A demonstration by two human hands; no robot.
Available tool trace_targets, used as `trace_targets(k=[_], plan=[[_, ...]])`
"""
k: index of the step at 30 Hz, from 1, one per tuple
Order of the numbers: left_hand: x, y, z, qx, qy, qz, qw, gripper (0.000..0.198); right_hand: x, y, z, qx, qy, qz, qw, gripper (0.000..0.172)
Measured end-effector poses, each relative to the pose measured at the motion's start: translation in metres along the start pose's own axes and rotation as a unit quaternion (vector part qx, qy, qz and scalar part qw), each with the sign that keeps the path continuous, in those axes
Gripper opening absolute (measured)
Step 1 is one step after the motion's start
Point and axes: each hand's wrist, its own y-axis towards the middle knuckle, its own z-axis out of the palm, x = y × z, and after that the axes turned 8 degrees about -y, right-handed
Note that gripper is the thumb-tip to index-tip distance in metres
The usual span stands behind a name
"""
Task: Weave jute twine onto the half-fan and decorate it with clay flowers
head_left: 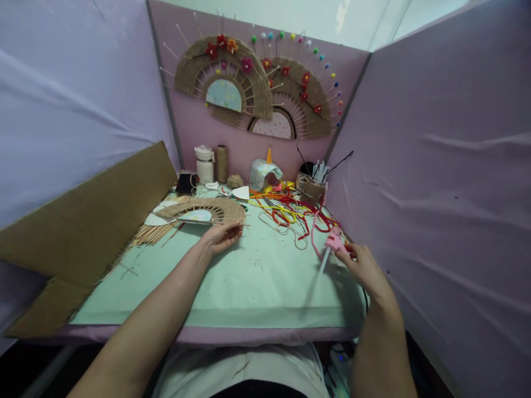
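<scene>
On the left half of the table lies a half-round fan (230, 210) of brown twine with a pale blue floral centre and thin stick ribs. My left hand (224, 236) is at its near right edge, fingers curled and closed on the rim; the exact grip is partly hidden. Over at the right, my right hand (365, 265) is wrapped around a pink hot glue gun (335, 240). A translucent glue stick (324, 262) sticks out of the gun, slanting down toward the table.
Thin sticks (153, 232) and a folded cardboard sheet (103, 221) lie left. Coloured pipe cleaners (286, 213) tangle at the back right, near a cup of glue sticks (317, 185). A white jar (204, 165) and twine spool (222, 163) stand behind. Two finished fans (191, 66) hang on the back panel.
</scene>
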Motion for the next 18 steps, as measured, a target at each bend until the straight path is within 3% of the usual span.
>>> trace_targets(k=[3, 5, 10, 12, 18], plan=[[0.0, -0.002, 0.001, -0.001, 0.001, 0.0, 1.0, 0.017, 0.034, -0.012, 0.008, 0.073, 0.13, -0.014, 0.989, 0.034], [0.0, -0.002, 0.001, -0.001, 0.003, 0.001, 1.0, 0.017, 0.061, -0.026, 0.024, 0.139, 0.239, 0.01, 0.961, 0.047], [0.0, -0.003, 0.001, 0.0, 0.009, -0.001, 1.0, 0.017, 0.115, -0.066, 0.074, 0.197, 0.38, 0.041, 0.903, 0.047], [0.001, -0.002, 0.001, 0.001, 0.009, -0.002, 1.0, 0.016, 0.125, -0.078, 0.087, 0.206, 0.375, 0.036, 0.903, 0.047], [0.002, -0.002, 0.001, 0.007, 0.0, -0.008, 1.0, 0.012, 0.131, -0.091, 0.107, 0.166, 0.273, -0.044, 0.946, 0.047]])
